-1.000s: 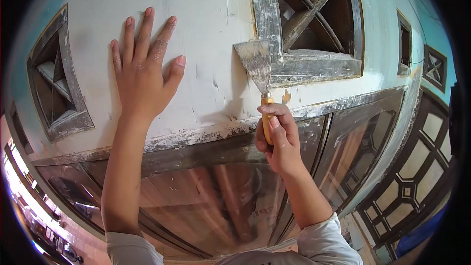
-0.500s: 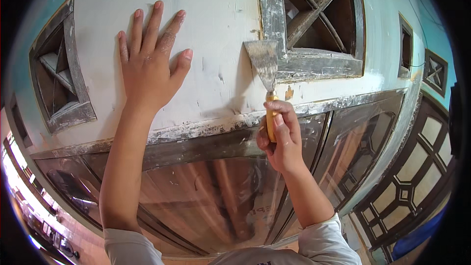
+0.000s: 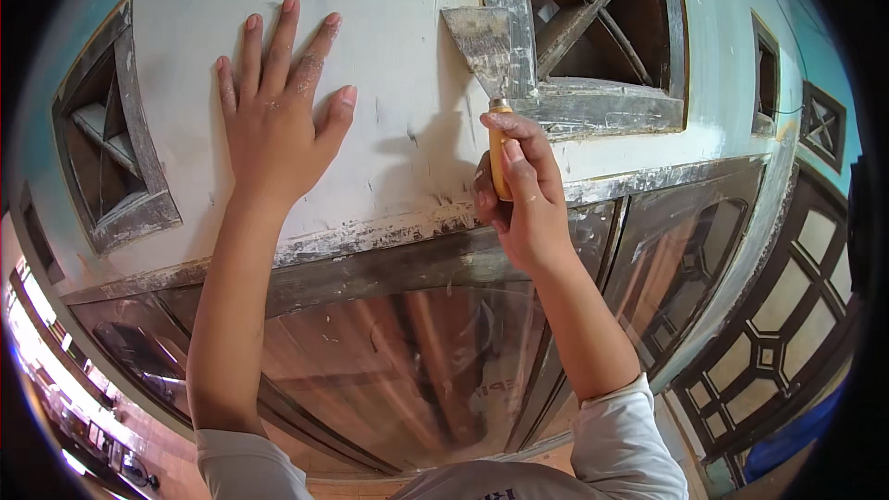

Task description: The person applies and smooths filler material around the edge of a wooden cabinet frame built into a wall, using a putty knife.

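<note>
My right hand is closed round the yellow wooden handle of a scraper. Its wide, worn metal blade points up and lies at the wall beside the left side of a dark wooden vent frame. My left hand rests flat on the whitish wall, fingers spread and dusted with white powder. Marks and small scratches show on the wall between both hands. The vent frame has crossed bars inside and patchy white smears on its wood.
Below the wall runs a paint-smeared wooden rail over glazed dark panels. Another crossed vent sits at the left. A dark panelled door stands at the right, with a blue item low beside it.
My right hand has moved up and slightly left, carrying the scraper higher along the vent frame's left side. My left hand stays flat on the wall in nearly the same place.
</note>
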A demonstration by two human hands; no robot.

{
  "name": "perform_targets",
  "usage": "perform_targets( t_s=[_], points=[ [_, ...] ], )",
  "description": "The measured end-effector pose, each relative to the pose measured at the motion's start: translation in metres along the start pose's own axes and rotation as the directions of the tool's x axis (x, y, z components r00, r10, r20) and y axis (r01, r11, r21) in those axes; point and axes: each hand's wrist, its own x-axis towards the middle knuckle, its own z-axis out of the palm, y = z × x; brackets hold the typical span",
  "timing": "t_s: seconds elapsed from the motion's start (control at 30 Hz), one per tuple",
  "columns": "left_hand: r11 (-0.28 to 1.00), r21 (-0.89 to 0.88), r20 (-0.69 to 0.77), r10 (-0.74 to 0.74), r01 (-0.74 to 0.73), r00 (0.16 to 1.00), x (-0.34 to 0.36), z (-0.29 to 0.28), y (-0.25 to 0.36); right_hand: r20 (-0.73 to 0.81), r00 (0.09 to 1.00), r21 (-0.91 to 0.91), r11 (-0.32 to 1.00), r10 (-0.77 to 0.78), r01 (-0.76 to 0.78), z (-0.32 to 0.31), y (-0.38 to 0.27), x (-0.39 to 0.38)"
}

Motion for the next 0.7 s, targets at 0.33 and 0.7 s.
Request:
perform_targets(
  t_s=[0.33, 0.7],
  points=[
    [0.999, 0.040, 0.045, -0.018, 0.017, 0.999, -0.001, -0.005, 0.001, 0.011, 1.000, 0.041, 0.999, -0.008, 0.007, 0.004, -0.005, 0.005],
    [0.999, 0.036, 0.057, -0.026, 0.024, 0.998, 0.000, -0.004, 0.002, 0.011, 0.999, 0.160, 0.987, -0.032, 0.030, -0.001, -0.011, 0.018]
  ],
)
